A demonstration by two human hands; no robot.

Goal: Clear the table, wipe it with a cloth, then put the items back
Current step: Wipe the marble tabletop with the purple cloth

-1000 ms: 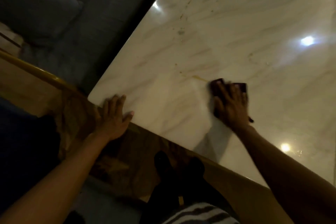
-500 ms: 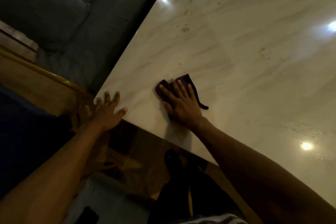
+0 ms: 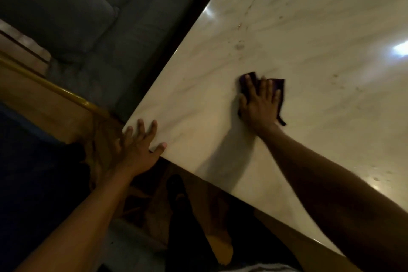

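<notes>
Right hand (image 3: 259, 104) flat on cloth (image 3: 278, 84), mid-table (image 3: 309, 40)

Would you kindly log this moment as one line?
step: wiping | right hand: presses cloth flat on table | left hand: rests on table corner

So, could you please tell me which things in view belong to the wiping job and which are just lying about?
Part of the job:
- dark cloth, pressed flat under the right hand
- marble table, with brownish spots beyond the cloth
- left hand, resting open on the table's corner

Just lying about:
- grey sofa
- brass rail
</notes>
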